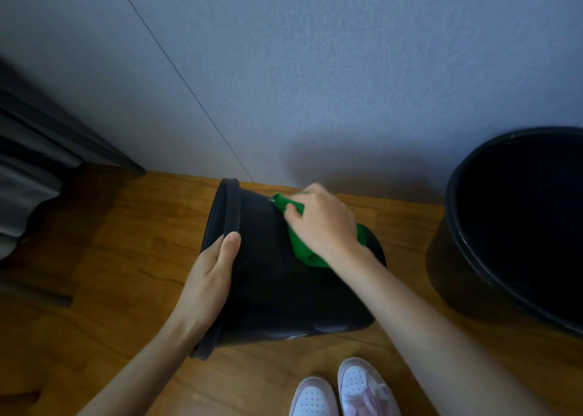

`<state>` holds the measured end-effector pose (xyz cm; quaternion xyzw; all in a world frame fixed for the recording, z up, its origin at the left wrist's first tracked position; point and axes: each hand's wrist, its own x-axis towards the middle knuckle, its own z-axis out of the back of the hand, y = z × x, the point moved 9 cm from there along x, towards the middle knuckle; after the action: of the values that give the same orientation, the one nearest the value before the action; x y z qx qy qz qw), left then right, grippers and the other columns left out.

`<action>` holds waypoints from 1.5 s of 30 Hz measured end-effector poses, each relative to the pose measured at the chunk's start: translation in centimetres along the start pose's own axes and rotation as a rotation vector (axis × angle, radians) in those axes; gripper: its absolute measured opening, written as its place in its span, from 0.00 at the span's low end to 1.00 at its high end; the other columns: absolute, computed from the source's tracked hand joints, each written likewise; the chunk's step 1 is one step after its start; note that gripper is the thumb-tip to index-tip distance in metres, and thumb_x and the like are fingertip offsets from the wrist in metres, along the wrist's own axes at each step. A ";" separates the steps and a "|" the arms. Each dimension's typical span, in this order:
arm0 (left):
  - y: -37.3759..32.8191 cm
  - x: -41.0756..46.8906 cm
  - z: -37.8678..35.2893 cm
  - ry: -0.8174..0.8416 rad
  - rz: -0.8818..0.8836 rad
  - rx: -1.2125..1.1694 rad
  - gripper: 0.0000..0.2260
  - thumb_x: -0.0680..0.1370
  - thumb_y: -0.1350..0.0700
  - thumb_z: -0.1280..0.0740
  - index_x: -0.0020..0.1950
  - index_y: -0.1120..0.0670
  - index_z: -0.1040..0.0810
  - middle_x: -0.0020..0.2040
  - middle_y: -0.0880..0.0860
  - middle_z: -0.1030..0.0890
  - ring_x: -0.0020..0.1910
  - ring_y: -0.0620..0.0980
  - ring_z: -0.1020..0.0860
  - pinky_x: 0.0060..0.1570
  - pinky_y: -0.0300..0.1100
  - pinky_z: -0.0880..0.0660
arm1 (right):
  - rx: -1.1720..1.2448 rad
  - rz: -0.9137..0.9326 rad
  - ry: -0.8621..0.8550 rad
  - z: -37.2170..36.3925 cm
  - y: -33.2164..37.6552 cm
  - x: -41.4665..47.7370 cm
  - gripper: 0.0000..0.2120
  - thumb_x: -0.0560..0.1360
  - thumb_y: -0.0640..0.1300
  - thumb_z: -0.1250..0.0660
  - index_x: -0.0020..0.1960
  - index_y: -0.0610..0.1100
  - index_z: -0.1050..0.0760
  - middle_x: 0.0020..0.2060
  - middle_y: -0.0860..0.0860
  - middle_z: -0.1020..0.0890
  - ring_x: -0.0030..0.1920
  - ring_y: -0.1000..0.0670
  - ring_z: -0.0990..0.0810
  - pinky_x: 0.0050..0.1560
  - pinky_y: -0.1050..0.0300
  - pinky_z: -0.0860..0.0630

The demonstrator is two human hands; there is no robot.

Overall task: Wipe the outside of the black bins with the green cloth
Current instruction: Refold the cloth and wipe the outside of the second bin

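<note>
Wooden floor [126, 258] is meeting a pale, textured wall [315, 68] in front of me, with dark folds of what looks like a curtain [28, 179] hanging at the far left.

Two black bins are sitting in this corner. One, the tipped bin [268, 289], is lying over on its side close to the wall, its rimmed mouth facing left and its base pointing right. From this angle its inside is not showing, and I cannot tell whether it is resting on the floor or being held just above it. Well apart to the right, the upright bin [448, 258] is standing with its mouth open to the ceiling. Its interior is so dark that I cannot tell whether anything is lying in it.

At the near side of the mouth, the person's left hand [208, 276] is gripping the tipped bin by its rim, thumb lying along the rim band and fingers wrapping over the edge out of sight. Over on the far upper side, the right hand [321, 223] is curling its fingers round the bunched green cloth [304, 251] and pressing it against the bin's outer wall.

Pink-and-white shoes [340, 390] are showing below.
</note>
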<state>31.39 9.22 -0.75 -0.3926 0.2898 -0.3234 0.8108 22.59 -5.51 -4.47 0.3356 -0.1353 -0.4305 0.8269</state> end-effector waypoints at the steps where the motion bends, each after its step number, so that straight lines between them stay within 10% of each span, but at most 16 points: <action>1: 0.1 -0.1 0.1 -0.006 0.004 -0.003 0.18 0.80 0.46 0.49 0.47 0.54 0.23 0.45 0.52 0.19 0.44 0.44 0.21 0.42 0.36 0.30 | -0.032 -0.048 0.032 -0.2 -1.6 0.4 0.14 0.78 0.51 0.43 0.57 0.52 0.22 0.56 0.50 0.25 0.54 0.44 0.24 0.42 0.58 0.36; 9: -0.7 -0.2 -0.5 0.029 -0.017 -0.002 0.18 0.79 0.46 0.50 0.44 0.53 0.24 0.42 0.50 0.21 0.39 0.37 0.23 0.39 0.30 0.29 | -0.141 -0.336 0.103 -0.1 -10.3 -0.3 0.14 0.78 0.52 0.43 0.58 0.52 0.22 0.60 0.47 0.24 0.58 0.40 0.24 0.50 0.53 0.30; 21: -1.5 0.9 -1.5 0.046 -0.010 0.044 0.20 0.80 0.47 0.48 0.49 0.60 0.24 0.45 0.61 0.21 0.45 0.57 0.23 0.42 0.42 0.29 | 0.083 0.165 -0.226 1.8 2.9 -5.0 0.20 0.75 0.48 0.37 0.66 0.52 0.29 0.60 0.51 0.28 0.56 0.44 0.27 0.42 0.55 0.30; 35: -1.9 1.3 -1.7 0.081 -0.015 0.034 0.18 0.80 0.45 0.50 0.49 0.49 0.22 0.46 0.49 0.19 0.46 0.43 0.21 0.47 0.40 0.28 | -0.085 -0.404 -0.030 -0.7 -18.2 -5.9 0.17 0.79 0.45 0.43 0.67 0.46 0.30 0.61 0.47 0.29 0.57 0.43 0.26 0.53 0.51 0.29; 45: -2.7 1.9 0.0 0.068 -0.093 0.124 0.09 0.78 0.57 0.37 0.57 0.54 0.26 0.49 0.50 0.20 0.49 0.47 0.21 0.44 0.37 0.26 | 0.230 -0.228 -0.249 1.9 -14.7 -8.7 0.17 0.80 0.41 0.45 0.68 0.43 0.31 0.60 0.50 0.28 0.57 0.53 0.27 0.52 0.65 0.34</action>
<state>31.76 6.50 1.03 -0.3433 0.2780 -0.3910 0.8074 7.34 -5.31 -12.40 0.3852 -0.2459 -0.5411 0.7060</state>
